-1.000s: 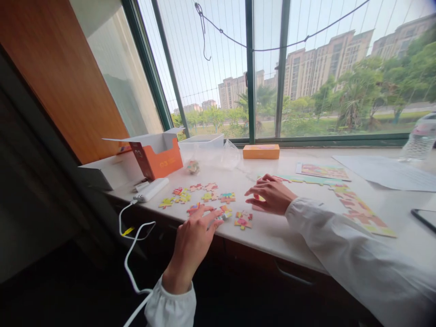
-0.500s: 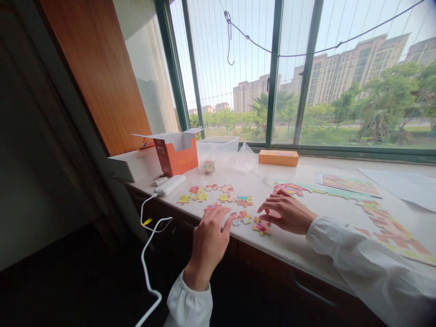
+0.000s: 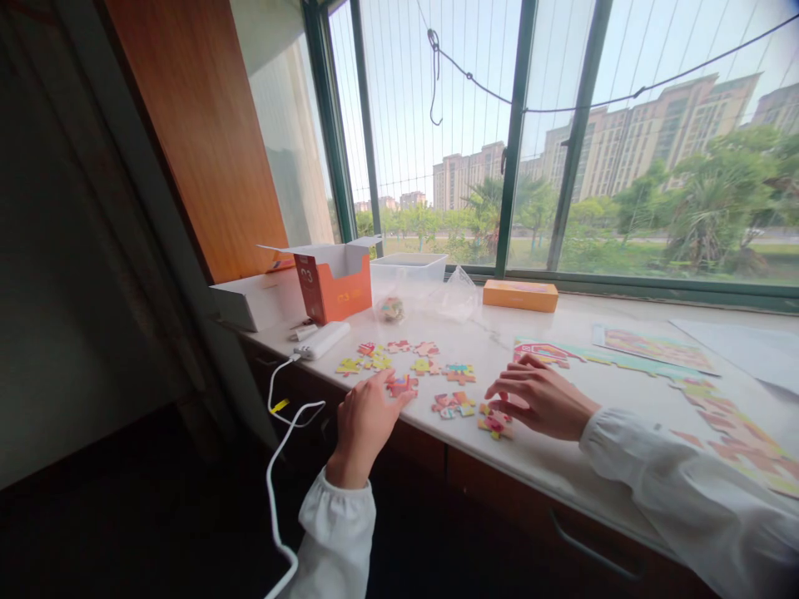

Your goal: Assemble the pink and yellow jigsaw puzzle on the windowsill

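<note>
My left hand (image 3: 365, 420) reaches over the counter's front edge, thumb and fingers apart. Its fingertips are beside a red-orange puzzle piece (image 3: 403, 386); whether they touch it I cannot tell. My right hand (image 3: 543, 401) hovers low over the counter with loosely bent, parted fingers and nothing seen in them. Just left of its thumb lies a pink and yellow puzzle piece (image 3: 495, 422). Between the hands are some red-and-white joined pieces (image 3: 453, 405). Beyond them lie a blue-topped piece (image 3: 459, 373) and a yellow piece (image 3: 425, 366). A partly joined puzzle border (image 3: 630, 363) runs along the right.
An open red box (image 3: 337, 291), a clear plastic tub (image 3: 409, 270) and a plastic bag of pieces (image 3: 392, 309) stand at the back. An orange box (image 3: 520, 296) sits by the window. A white power strip (image 3: 321, 339) with a cable is at left, a picture sheet (image 3: 652, 348) at right.
My left hand has moved left, away from the red-and-white pieces, uncovering the red-orange piece. My right hand keeps nearly the same pose over the counter. The view has shifted slightly.
</note>
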Motion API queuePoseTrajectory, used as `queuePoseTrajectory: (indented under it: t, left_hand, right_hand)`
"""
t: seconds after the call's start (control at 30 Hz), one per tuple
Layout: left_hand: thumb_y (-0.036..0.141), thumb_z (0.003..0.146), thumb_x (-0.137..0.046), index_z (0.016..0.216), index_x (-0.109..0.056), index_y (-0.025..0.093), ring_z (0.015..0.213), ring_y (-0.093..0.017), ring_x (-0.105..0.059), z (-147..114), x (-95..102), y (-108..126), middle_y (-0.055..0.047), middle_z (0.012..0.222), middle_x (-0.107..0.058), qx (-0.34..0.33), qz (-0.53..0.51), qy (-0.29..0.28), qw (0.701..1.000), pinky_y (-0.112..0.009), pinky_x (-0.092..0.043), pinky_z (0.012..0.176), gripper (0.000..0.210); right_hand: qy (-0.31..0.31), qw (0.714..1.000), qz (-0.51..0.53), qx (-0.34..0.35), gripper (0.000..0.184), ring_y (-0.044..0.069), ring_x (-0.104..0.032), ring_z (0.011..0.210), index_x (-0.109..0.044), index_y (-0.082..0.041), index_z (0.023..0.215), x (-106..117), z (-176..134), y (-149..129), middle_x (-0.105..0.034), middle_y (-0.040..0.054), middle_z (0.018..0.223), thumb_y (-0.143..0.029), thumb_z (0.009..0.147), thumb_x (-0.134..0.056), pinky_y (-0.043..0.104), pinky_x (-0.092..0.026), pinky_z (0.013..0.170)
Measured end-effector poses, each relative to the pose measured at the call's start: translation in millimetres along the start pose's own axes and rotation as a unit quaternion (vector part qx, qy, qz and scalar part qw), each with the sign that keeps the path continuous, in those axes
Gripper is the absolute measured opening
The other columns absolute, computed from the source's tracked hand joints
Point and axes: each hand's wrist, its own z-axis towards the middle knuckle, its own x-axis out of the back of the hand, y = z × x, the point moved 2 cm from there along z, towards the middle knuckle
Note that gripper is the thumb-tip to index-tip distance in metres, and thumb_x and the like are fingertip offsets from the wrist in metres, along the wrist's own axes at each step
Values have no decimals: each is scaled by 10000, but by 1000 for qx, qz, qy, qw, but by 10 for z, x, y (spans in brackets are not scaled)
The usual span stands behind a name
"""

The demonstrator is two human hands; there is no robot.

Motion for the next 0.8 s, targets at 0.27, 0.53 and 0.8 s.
queuePoseTrajectory:
  t: [0.27,0.53,0.8]
  left_hand:
    - [490,813,-662,1216,-640,370,1023,-280,-668,38,53,-35,-8,1173,-718,55,-9,-58,997,-337,-481,751,421]
    - [486,825,-640,1246,-641,343,964,-272,-683,38,62,-80,-56,1133,-727,45,-14,-64,997,-325,-475,720,445]
    - [455,773,-703,1219,-661,309,923,-227,-683,173,56,-218,-28,1091,-739,-27,-91,-78,992,-296,-482,767,471]
  right_hand:
    - [6,1000,0,12,349,163,-620,812,-718,-271,983,-17,4,-20,-739,36,895,-455,1002,-422,350,-314,830]
    - [0,1000,-7,11,351,166,-627,826,-721,-271,988,-5,7,-15,-743,36,884,-461,1001,-426,352,-319,827]
    - [32,999,4,-16,352,162,-653,812,-721,-253,960,-4,16,65,-745,49,883,-442,1003,-427,353,-330,822]
